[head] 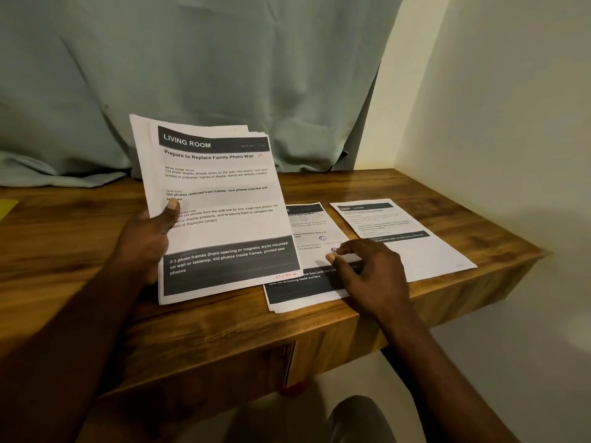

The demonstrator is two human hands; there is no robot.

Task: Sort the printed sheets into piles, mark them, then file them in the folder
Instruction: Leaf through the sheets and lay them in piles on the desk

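At desk [80, 251]: stack [220, 199], likely light and floppy, gripped at side edge by left hand [150, 238]; right hand [371, 270] rested, relaxed, on pile [300, 289].

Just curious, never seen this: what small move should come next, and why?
Probably the right hand lifts off the middle pile and takes the top LIVING ROOM sheet from the stack the left hand grips; that sheet is not yet on any pile.

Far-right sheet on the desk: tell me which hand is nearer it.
Right. The right hand rests on the middle pile beside the far-right sheet; the left hand holds the Living Room stack, farther left.
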